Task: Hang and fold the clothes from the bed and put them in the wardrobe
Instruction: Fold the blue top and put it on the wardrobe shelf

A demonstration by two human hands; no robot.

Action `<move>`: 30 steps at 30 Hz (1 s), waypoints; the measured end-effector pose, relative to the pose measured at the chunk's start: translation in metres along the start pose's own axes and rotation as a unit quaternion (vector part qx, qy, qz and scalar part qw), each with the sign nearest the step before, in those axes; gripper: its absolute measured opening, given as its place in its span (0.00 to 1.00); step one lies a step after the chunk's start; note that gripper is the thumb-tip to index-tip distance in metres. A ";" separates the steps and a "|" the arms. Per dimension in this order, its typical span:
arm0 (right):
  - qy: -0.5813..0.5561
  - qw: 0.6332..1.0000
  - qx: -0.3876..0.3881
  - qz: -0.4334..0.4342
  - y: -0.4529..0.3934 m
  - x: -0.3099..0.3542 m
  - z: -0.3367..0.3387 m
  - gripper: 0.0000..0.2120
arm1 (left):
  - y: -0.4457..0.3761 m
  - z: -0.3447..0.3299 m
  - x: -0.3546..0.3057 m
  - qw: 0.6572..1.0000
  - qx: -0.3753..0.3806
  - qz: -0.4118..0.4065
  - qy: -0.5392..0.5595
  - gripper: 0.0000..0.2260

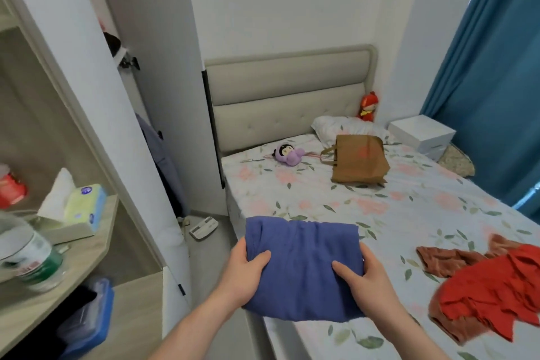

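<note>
The folded blue garment (301, 269) sits between the two hands, lifted off or just at the near corner of the bed (365, 199) — whether its far edge rests on the sheet I cannot quite tell. The left hand (242, 275) grips its left edge, thumb curled over the top and fingers tucked beneath; the right hand (362, 275) grips the right edge the same way, thumb on top.

The step in hand looks like carrying this fold to the wardrobe (73, 114), which stands open to the left of the left hand. To do it well, keep both grips level and the cloth taut enough that the layers do not slide, and turn the whole body left rather than swinging one hand ahead. Set it down flat on a shelf, the fingers sliding out from beneath last.

To the right of the right hand, a red garment (491, 286) and a rust-brown garment (444, 260) lie crumpled on the bed — work yet to come.
</note>
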State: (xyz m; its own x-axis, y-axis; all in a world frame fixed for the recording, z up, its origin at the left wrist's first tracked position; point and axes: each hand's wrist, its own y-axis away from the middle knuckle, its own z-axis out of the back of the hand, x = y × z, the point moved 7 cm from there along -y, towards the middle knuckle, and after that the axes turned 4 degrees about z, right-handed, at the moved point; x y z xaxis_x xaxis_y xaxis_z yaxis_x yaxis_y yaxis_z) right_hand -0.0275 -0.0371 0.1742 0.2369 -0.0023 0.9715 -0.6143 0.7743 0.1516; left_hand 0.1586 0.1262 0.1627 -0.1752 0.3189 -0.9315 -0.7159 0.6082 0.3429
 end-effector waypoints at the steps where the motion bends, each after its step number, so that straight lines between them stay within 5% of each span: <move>1: 0.023 1.000 0.008 0.016 -0.006 0.008 -0.014 0.17 | -0.006 0.009 -0.002 1.000 -0.007 -0.012 -0.011 0.14; 7: 0.130 0.984 0.086 0.090 -0.026 0.054 -0.098 0.19 | -0.033 0.036 -0.001 0.998 -0.037 -0.046 -0.035 0.16; 12: 0.184 0.951 0.209 0.134 -0.031 0.078 -0.152 0.30 | -0.055 0.030 -0.007 0.983 0.012 0.011 0.181 0.12; 17: 0.201 0.935 0.276 0.093 -0.050 0.078 -0.163 0.38 | -0.069 0.024 -0.025 0.947 0.095 0.079 0.297 0.23; 25: 0.096 0.924 0.359 0.092 -0.104 0.097 -0.166 0.26 | -0.132 0.050 -0.043 0.961 -0.028 0.081 0.262 0.14; 27: 0.055 0.930 0.343 0.118 -0.120 0.105 -0.168 0.26 | -0.145 0.061 -0.050 0.960 -0.057 0.075 0.264 0.13; 30: -0.013 0.963 0.203 0.179 -0.155 0.117 -0.157 0.22 | -0.160 0.079 -0.064 0.955 -0.085 0.059 0.278 0.13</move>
State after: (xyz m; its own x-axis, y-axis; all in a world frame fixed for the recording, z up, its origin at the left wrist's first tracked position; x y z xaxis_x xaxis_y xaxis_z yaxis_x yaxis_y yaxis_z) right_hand 0.2143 -0.0581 0.2361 -0.0606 0.1979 0.9783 -0.8974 0.4183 -0.1402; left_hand 0.3377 0.0660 0.1772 -0.5597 -0.0853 -0.8243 -0.7601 0.4491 0.4696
